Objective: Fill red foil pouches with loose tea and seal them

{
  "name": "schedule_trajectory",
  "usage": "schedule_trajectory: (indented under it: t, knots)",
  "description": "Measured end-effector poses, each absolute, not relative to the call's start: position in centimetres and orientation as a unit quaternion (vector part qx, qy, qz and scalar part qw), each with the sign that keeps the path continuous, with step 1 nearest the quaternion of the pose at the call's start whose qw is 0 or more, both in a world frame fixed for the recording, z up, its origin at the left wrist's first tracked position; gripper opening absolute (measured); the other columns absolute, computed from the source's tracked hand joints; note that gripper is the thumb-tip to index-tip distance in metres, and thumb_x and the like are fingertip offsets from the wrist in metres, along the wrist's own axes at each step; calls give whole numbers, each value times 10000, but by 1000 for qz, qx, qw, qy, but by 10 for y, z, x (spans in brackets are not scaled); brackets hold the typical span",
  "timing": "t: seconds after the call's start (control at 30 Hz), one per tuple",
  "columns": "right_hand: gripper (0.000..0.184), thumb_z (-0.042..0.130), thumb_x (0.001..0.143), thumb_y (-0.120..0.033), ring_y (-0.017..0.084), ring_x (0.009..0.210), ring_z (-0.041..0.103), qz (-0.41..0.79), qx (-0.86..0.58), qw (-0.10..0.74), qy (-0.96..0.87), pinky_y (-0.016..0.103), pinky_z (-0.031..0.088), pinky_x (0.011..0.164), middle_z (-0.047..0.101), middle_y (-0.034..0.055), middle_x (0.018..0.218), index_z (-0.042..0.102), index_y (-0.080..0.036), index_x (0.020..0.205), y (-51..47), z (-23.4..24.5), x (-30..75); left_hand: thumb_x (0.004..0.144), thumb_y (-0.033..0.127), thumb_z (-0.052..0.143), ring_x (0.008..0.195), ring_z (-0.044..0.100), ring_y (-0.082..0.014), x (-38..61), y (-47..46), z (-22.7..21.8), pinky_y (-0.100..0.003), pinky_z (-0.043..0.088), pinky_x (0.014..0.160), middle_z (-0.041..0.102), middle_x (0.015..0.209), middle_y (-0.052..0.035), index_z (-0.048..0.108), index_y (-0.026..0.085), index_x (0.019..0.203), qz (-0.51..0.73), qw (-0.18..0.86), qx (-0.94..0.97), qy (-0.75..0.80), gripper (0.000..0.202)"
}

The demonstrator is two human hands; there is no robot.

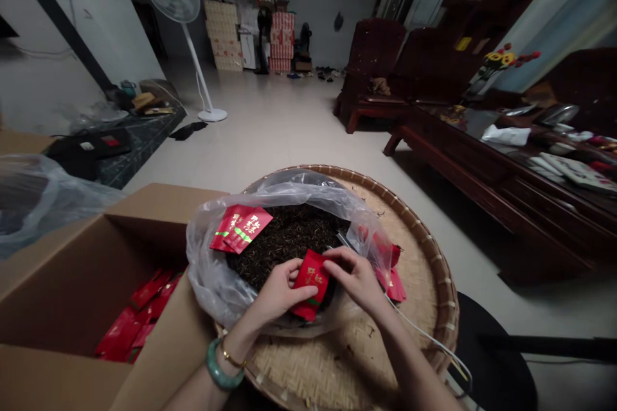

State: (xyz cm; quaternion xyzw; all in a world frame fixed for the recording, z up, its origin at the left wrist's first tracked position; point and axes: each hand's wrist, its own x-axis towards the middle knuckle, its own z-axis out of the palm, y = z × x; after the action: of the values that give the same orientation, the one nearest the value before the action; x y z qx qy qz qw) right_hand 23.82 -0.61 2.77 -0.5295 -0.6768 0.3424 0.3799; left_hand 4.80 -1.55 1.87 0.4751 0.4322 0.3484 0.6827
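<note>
A red tea packet with gold characters and a green band is between my two hands, above an open clear plastic bag of loose dark tea. My left hand wraps round the packet's left side, thumb across its front. Fingers of my right hand pinch its upper right corner. Two similar red packets overlap on the tea at the left. A grey metallic edge shows behind my right hand; its kind is unclear. More red packets lie right of the bag, partly behind plastic.
The bag rests on a round woven bamboo tray. An open cardboard box with several red packets stands at the left. A white cable crosses the tray's right side. Beyond are a standing fan and a dark wooden table.
</note>
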Motion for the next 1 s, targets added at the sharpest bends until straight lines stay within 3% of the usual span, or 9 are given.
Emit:
schedule_trajectory:
  t: [0.1,0.2,0.3,0.47,0.57,0.67,0.77,0.87,1.0]
  knots:
    - [297,563,842,-394,174,631,567,355,-506,386,-685,288,450,603,615,30,648,629,-192,634,-18,35,220,646,408,732,688,627,-172,48,-16,22,-246,469,623,702,787,-41,656,130,879,387,655,480,437,370]
    - [325,544,857,-401,172,630,560,368,-490,381,-692,285,429,593,614,38,651,634,-185,633,-24,37,213,740,473,626,575,536,-135,50,-17,25,-227,395,544,630,600,-12,674,125,662,414,593,509,466,360]
    - [384,518,864,-454,168,625,557,400,-491,376,-677,280,425,582,614,44,650,637,-177,626,-25,36,214,729,479,641,511,480,-115,55,-18,24,-225,364,505,584,516,3,660,126,573,436,598,486,465,386]
    - [493,545,776,-620,149,560,563,512,-524,425,-532,237,403,468,652,58,657,696,-152,807,-22,30,222,642,426,751,611,608,-151,20,-18,30,-238,482,590,696,669,-24,700,142,740,619,625,213,425,304]
    - [511,613,710,-637,135,551,563,543,-526,463,-464,221,407,460,656,57,673,699,-146,824,-21,29,226,766,532,597,670,650,-138,-29,-20,38,-226,512,589,736,831,6,698,249,891,775,510,85,363,326]
    - [528,635,675,-652,135,548,567,564,-517,476,-434,218,406,451,655,57,665,699,-145,807,-19,30,225,817,632,424,672,656,-142,-58,-21,39,-207,480,495,738,912,-4,687,280,942,814,452,135,338,457]
    - [535,633,677,-654,133,550,565,561,-515,467,-449,214,398,452,654,59,657,704,-140,810,-18,31,223,805,567,494,818,666,-234,-55,-12,32,-313,527,635,724,940,-91,694,183,948,725,367,318,489,456]
    - [533,614,700,-647,138,562,562,540,-521,448,-487,217,397,459,652,62,654,708,-136,815,-19,28,222,758,376,621,1038,580,-284,-43,8,24,-397,456,889,669,1120,-117,681,179,1040,525,135,550,635,350]
    - [512,569,751,-626,153,570,567,498,-537,424,-533,226,397,452,651,63,655,706,-139,832,-22,19,225,769,271,593,956,574,-304,-46,32,17,-429,433,860,679,1037,-145,641,152,1123,310,-8,658,686,377]
